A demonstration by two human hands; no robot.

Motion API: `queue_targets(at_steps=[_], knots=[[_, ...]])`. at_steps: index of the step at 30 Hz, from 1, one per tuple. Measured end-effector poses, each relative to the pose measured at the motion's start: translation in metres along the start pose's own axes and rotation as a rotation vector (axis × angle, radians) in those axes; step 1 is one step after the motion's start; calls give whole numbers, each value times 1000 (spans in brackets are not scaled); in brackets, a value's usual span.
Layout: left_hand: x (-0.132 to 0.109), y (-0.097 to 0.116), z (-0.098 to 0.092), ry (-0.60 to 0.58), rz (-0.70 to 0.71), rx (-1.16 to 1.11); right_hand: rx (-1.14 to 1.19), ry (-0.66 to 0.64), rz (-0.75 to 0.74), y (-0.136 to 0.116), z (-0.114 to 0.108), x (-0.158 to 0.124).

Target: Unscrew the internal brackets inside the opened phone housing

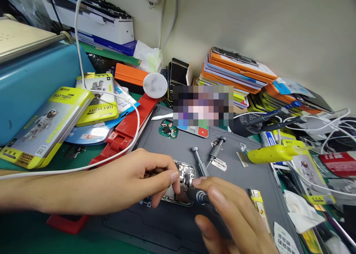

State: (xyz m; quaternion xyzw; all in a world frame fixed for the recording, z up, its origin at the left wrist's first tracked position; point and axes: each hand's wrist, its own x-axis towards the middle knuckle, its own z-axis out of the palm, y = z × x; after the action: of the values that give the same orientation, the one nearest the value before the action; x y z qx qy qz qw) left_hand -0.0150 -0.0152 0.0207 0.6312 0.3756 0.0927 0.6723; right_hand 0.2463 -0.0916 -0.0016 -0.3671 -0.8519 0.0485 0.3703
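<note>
An opened smartphone [185, 172] lies on the dark grey work mat [155, 230], its inner parts exposed. My left hand [155, 176] reaches over it from the left, thumb and index finger bent close together at the phone. Whether something small is between these fingertips is hidden. On the right, my right hand [233, 209] holds a dark screwdriver [200, 196] with a ridged collar, pointed toward the phone. Its index fingertip is by the phone's right edge. Just beyond lie two more screwdrivers, one grey [199, 161] and one darker [217, 149], near a razor blade [219, 164].
Battery boxes [52, 124] and a red clamp-like tool [119, 139] stand left; a white cable [111, 159] crosses above my left forearm. Behind are stacked orange cases [236, 76] and a tool holder [244, 125]. A yellow bottle [267, 154] and a lighter [260, 207] lie right.
</note>
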Motion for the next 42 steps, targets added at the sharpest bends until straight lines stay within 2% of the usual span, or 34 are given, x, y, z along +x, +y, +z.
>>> queue_targets(at_steps=[5, 10, 15, 19, 23, 34, 38, 42], knots=[[-1, 6, -1, 6, 37, -43, -42, 40, -129, 1, 8, 9], [3, -7, 2, 86, 156, -73, 4, 68, -112, 2, 13, 8], [0, -11, 3, 112, 196, 40, 100, 66, -87, 5, 12, 6], [-4, -11, 5, 183, 360, 221, 106, 74, -93, 5, 13, 6], [-6, -13, 8, 161, 474, 386, 114, 70, -100, 5, 14, 5], [-7, -19, 9, 161, 463, 529, 107, 67, -95, 8, 16, 3], [-6, -17, 7, 170, 467, 421, 90, 78, -74, 6, 18, 1], [-2, -16, 5, 153, 411, 305, 129, 24, -52, 2, 15, 0]])
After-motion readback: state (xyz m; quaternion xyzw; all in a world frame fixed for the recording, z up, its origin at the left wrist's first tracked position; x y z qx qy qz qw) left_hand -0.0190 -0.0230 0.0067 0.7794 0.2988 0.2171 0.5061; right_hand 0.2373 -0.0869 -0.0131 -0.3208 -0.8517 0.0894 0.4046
